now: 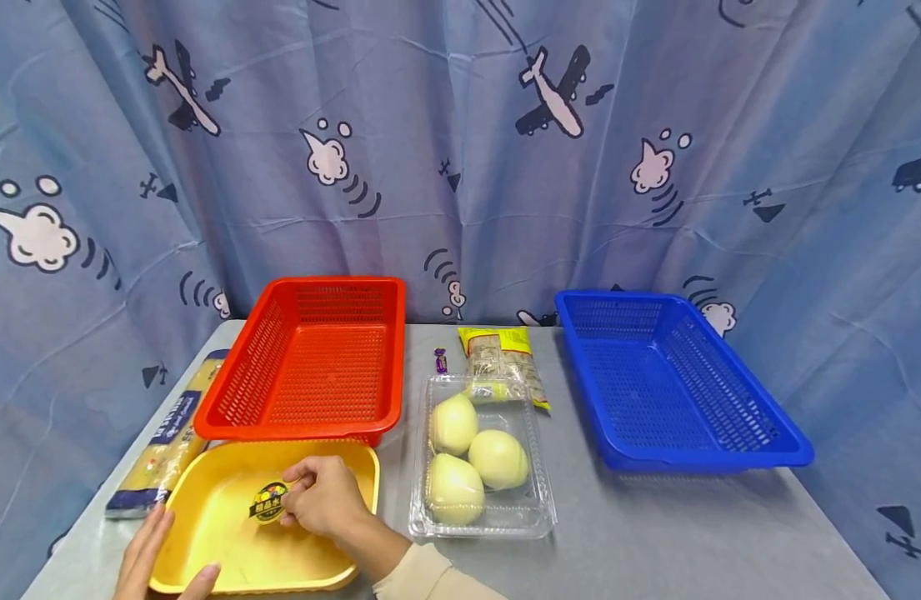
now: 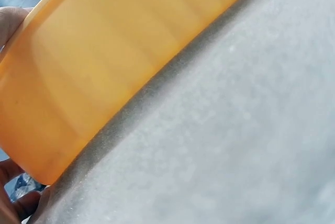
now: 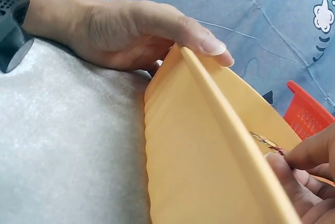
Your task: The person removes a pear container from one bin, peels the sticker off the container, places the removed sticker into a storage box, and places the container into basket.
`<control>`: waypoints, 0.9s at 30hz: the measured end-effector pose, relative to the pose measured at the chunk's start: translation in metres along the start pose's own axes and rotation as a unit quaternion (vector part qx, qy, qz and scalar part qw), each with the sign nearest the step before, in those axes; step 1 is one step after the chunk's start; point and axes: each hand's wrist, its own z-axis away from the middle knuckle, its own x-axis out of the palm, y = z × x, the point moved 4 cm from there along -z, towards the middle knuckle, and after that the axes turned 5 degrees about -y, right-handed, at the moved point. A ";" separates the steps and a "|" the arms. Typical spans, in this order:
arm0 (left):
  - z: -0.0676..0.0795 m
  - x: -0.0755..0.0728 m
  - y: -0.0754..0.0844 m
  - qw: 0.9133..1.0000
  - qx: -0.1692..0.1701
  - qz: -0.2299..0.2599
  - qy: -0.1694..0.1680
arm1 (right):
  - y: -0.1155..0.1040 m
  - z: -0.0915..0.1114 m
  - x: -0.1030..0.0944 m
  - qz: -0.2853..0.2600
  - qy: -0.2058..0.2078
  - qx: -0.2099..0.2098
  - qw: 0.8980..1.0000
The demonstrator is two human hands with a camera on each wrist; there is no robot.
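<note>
at the lower left corner of the frame, the left hand (image 1: 140, 557) is cut off by the bottom edge; the near corner of a yellow plastic basin (image 1: 227, 554) is gripped by it, with the thumb laid over the rim, though several fingers are hidden from the right wrist view. by the lower edge a cream sleeve (image 1: 439, 577) is cropped too. over the basin's inside, at the lower left of the frame, one round printed fruit label (image 1: 267, 502) is pinched narrowly between thumb and fingers of the right hand (image 1: 323, 497); its right edge is covered by the fingertips, and it is seen nearly edge-on in the right wrist view.

right of the basin, at lower centre, three pale round fruits (image 1: 455, 492) are held in one clear clamshell box (image 1: 514, 518); their kind cannot be made out. at the left, one long yellow packet (image 1: 177, 425) is partly hidden by the basin and by a red basket (image 1: 332, 367), one of two mesh baskets; the other, a blue basket (image 1: 640, 392), is placed right of centre. beyond the box, one yellow-topped bag (image 1: 498, 343) is partly covered, and one small purple-wrapped candy (image 1: 441, 361) is seen beside it, its print illegible.
</note>
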 end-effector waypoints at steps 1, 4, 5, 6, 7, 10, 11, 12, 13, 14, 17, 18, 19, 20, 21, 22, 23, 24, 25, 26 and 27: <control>0.000 0.000 0.001 1.000 -0.005 -0.005 -0.003 | 0.000 0.000 0.000 0.009 0.002 0.001 1.000; -0.001 -0.001 0.002 1.000 -0.007 -0.006 -0.006 | 0.001 -0.001 0.000 0.038 0.009 0.002 0.999; -0.001 -0.001 0.002 1.000 -0.004 -0.004 -0.007 | 0.001 -0.001 0.000 0.047 0.011 0.002 0.999; 0.000 -0.001 0.001 1.000 0.003 -0.001 -0.006 | 0.001 -0.001 0.000 0.055 0.012 0.003 0.998; 0.000 -0.001 0.001 1.000 0.013 0.007 -0.004 | 0.001 -0.001 0.001 0.066 0.014 0.002 0.998; 0.001 0.000 -0.001 1.000 0.028 0.013 0.002 | 0.002 -0.001 0.001 0.099 0.020 0.001 0.995; 0.002 0.000 -0.002 0.999 0.030 0.015 0.001 | 0.002 -0.001 0.001 0.115 0.023 0.001 0.993; 0.003 0.000 -0.003 0.999 0.030 0.015 0.000 | 0.002 0.000 0.000 0.134 0.026 0.000 0.991; 0.003 0.001 -0.004 0.999 0.030 0.016 0.001 | 0.002 0.000 0.000 0.154 0.031 -0.001 0.988; 0.004 0.001 -0.006 0.999 0.035 0.015 0.001 | 0.003 0.000 0.000 0.173 0.035 -0.001 0.984; 0.006 0.001 -0.008 0.998 0.053 0.022 -0.004 | 0.003 0.001 -0.001 0.227 0.049 -0.001 0.973; 0.006 0.001 -0.009 0.998 0.058 0.024 -0.003 | 0.003 0.001 -0.002 0.242 0.053 -0.002 0.969; 0.007 0.001 -0.010 0.998 0.065 0.025 -0.004 | 0.003 0.001 -0.002 0.253 0.057 -0.002 0.966; 0.007 0.001 -0.010 0.997 0.071 0.026 -0.005 | 0.003 0.002 -0.003 0.262 0.060 -0.002 0.963; 0.007 0.001 -0.010 0.997 0.071 0.026 -0.007 | 0.003 0.002 -0.003 0.266 0.062 -0.003 0.962; 0.006 0.001 -0.010 0.997 0.073 0.027 -0.007 | 0.002 0.001 -0.003 0.269 0.062 -0.004 0.961; 0.006 0.001 -0.010 0.997 0.075 0.027 -0.008 | 0.002 0.002 -0.004 0.271 0.063 -0.005 0.961; 0.006 0.001 -0.009 0.996 0.083 0.029 -0.010 | 0.002 0.002 -0.004 0.272 0.063 -0.005 0.960; 0.006 0.001 -0.009 0.996 0.089 0.028 -0.012 | 0.001 0.002 -0.004 0.270 0.063 -0.005 0.961; 0.006 0.001 -0.008 0.995 0.090 0.029 -0.013 | 0.001 0.002 -0.004 0.268 0.062 -0.006 0.961; 0.006 0.000 -0.007 0.995 0.091 0.029 -0.014 | 0.000 0.002 -0.004 0.266 0.062 -0.008 0.962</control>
